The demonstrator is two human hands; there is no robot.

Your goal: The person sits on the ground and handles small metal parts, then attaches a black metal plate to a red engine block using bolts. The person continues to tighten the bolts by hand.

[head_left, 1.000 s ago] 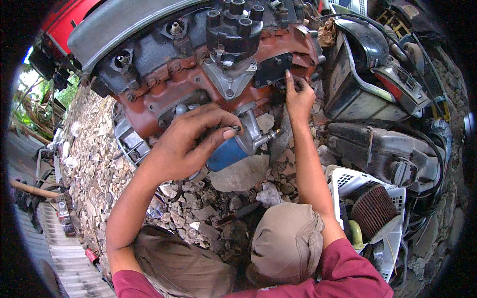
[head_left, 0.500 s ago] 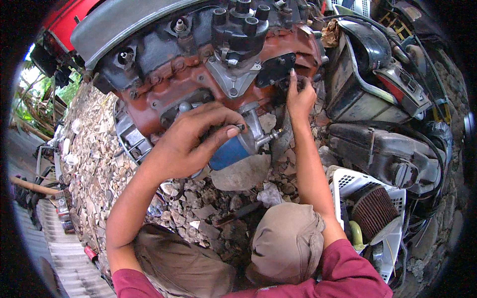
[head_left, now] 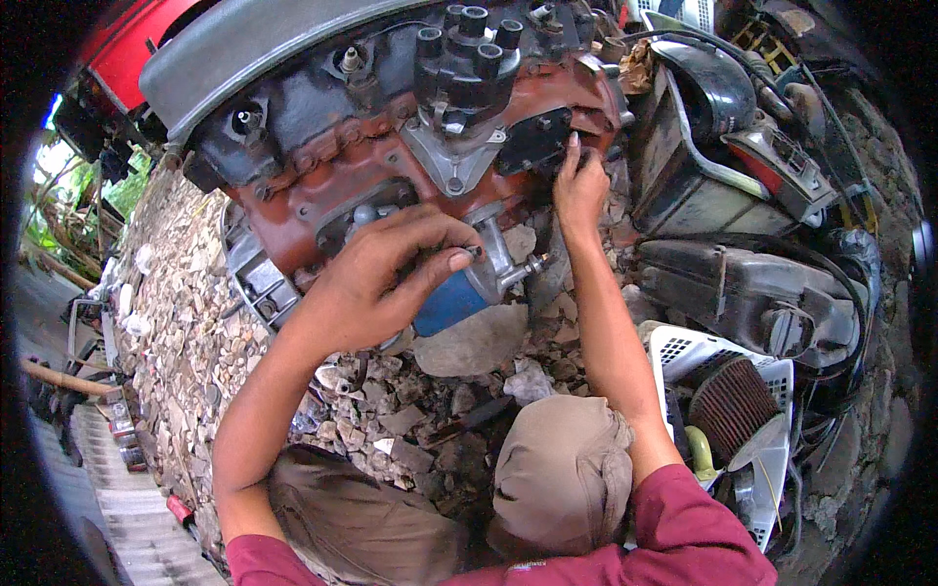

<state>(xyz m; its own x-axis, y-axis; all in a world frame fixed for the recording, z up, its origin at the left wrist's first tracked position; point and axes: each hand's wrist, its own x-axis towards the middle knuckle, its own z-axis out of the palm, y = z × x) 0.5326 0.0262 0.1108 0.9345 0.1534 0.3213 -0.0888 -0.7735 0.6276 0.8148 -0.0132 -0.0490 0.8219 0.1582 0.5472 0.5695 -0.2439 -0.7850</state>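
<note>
Engine with both hands at its near side; parts crowd its right.
Left hand, thumb and forefinger pinching a small dark piece, partly blocks the engine's blue cylinder. Right hand is at the engine's black plate; its grip cannot be determined. Right of the engine: open bin, black tank, white basket.

Over the link I see a rough open-air engine-repair yard: a red-brown engine block with a black distributor cap stands over stony rubble, a white plastic basket holds a pleated air filter, corrugated sheeting lies at left, and green foliage shows beyond.
</note>
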